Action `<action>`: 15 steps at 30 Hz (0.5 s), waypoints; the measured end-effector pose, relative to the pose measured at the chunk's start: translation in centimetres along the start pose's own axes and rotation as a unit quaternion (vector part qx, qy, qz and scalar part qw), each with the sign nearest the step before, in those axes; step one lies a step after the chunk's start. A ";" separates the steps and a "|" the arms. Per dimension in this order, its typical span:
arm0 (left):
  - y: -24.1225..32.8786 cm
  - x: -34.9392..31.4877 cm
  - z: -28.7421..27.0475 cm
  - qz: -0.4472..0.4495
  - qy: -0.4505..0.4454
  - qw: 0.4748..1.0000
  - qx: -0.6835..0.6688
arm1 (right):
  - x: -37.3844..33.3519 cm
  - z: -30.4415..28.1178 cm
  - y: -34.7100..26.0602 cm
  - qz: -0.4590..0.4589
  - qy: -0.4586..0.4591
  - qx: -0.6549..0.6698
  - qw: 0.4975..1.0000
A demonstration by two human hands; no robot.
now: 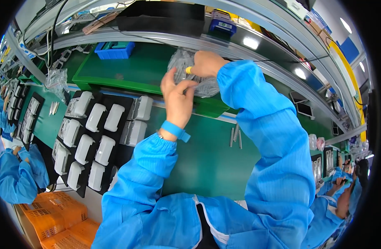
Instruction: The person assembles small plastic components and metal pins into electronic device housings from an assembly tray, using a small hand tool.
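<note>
A clear plastic bag (180, 60) with greyish contents lies on the raised green shelf in front of me. My right hand (208, 64) is over the bag, its fingers curled down into it, with a yellow wrap on one fingertip. What those fingers hold is hidden. Beside the bag's near left edge is my left hand (178, 97), thumb and fingers apart and nothing visible between them. A blue band (175, 130) circles the left wrist. Below the hands, several thin metal rods (236, 136) lie on the green work mat (203, 162).
White plastic housings (87, 148) fill black trays at the left. A blue bin (115, 50) stands on the shelf, and a metal rail (157, 38) crosses behind it. Orange crates (57, 213) sit at lower left. People in blue sleeves work at both sides.
</note>
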State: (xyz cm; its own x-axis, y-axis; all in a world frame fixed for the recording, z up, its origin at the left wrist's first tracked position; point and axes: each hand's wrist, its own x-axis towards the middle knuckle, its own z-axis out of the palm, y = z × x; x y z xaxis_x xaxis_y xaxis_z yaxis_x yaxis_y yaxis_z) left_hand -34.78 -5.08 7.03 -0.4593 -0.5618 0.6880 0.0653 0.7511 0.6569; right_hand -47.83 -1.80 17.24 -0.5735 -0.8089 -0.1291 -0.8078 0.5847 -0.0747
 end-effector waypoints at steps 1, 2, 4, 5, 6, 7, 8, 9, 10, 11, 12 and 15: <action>-0.2 -0.2 0.5 -0.048 -0.001 0.994 -0.098 | 1.3 0.5 -0.4 0.002 -0.013 -0.008 1.000; -0.4 -0.3 1.2 -0.094 -0.003 0.976 -0.198 | 1.8 0.8 -0.8 -0.002 -0.018 -0.009 1.000; -0.3 -0.3 1.9 -0.111 0.027 0.972 -0.205 | 2.5 1.0 -2.0 0.015 -0.050 0.011 0.999; -0.8 -0.3 2.1 -0.114 0.035 0.970 -0.211 | 2.2 -0.1 -3.1 0.029 -0.135 -0.003 0.990; -1.1 -0.5 2.3 -0.067 0.041 0.983 -0.164 | 2.7 0.2 -3.3 0.015 -0.140 -0.003 0.990; -1.1 -0.7 2.8 -0.053 0.032 0.983 -0.170 | 3.2 0.7 -3.1 0.054 -0.110 0.020 0.992; -1.2 -1.0 3.1 -0.087 0.034 0.966 -0.240 | 4.3 1.4 -3.3 0.088 -0.082 0.045 0.992; -1.5 -1.2 4.2 -0.080 0.057 0.949 -0.299 | 6.1 3.0 -2.3 0.075 -0.082 0.044 0.993; -0.3 -1.1 4.1 -0.069 0.024 0.967 -0.245 | 8.0 5.5 0.7 0.136 -0.043 0.019 0.990; -0.1 -1.2 4.0 -0.078 0.013 0.966 -0.246 | 8.3 6.1 -0.1 0.181 -0.008 -0.008 0.983; -0.1 -1.2 3.8 -0.088 0.000 0.965 -0.249 | 8.2 6.4 -0.2 0.173 -0.011 -0.009 0.985; 0.3 -1.5 3.4 -0.094 -0.003 0.959 -0.268 | 6.1 6.4 0.7 0.126 0.077 0.142 0.979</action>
State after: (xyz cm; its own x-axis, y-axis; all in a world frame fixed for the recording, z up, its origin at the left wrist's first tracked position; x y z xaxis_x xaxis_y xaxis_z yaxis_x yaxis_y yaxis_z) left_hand -37.13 -2.83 5.18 -0.5124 -0.6672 0.5407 0.4259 0.3493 0.8346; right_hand -51.04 -5.88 10.09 -0.7810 -0.6238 -0.0307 -0.5801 0.7427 -0.3343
